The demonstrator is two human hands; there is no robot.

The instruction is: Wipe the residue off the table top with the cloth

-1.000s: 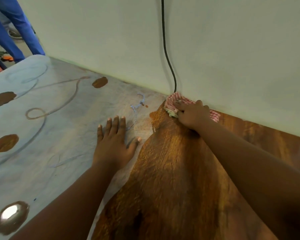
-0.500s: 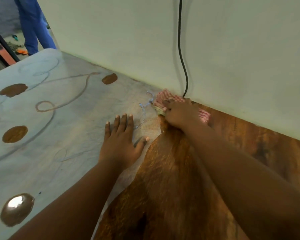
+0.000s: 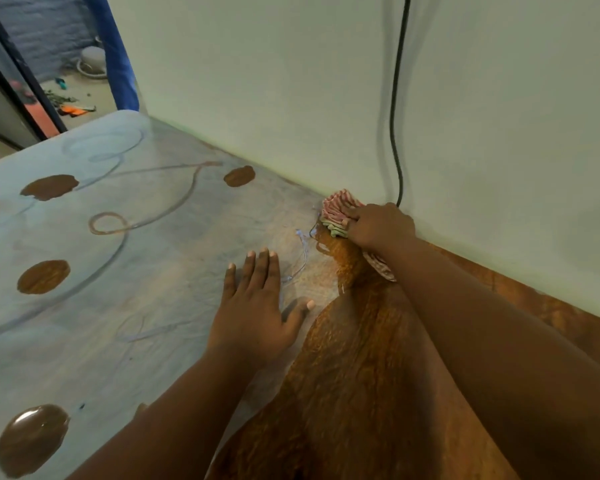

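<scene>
A pale bluish-white residue film (image 3: 125,278) covers the left part of the wooden table top (image 3: 368,382), with brown spots and curved lines showing through it. The right part shows bare glossy wood. My right hand (image 3: 378,225) presses a bunched red-and-white striped cloth (image 3: 336,209) against the table at the wall, right at the edge of the film. One end of the cloth trails under my wrist. My left hand (image 3: 257,306) lies flat on the film with its fingers spread, holding nothing.
A light green wall (image 3: 291,81) runs along the table's far edge. A black cable (image 3: 395,98) hangs down it and ends just behind my right hand. At the far left a doorway shows a blue-clad leg (image 3: 116,53) and litter on the floor.
My right hand has slid the cloth leftward along the wall into the edge of the film. My left hand has stayed flat in place. The view has shifted rightward.
</scene>
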